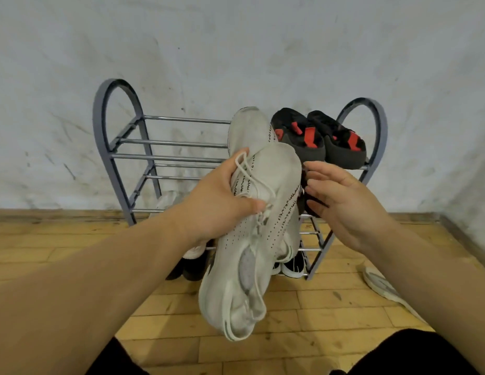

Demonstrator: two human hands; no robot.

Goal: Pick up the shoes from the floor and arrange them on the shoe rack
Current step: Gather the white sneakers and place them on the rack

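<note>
Head: black-red shoes (317,147) behind white sneaker (263,234)

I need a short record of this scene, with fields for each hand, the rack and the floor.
holding: left hand grips two white sneakers
free: right hand, fingers straight, beside the sneakers
rack top: shoe rack carries a black and red pair at its right end
floor: one white shoe, right of the rack
</note>
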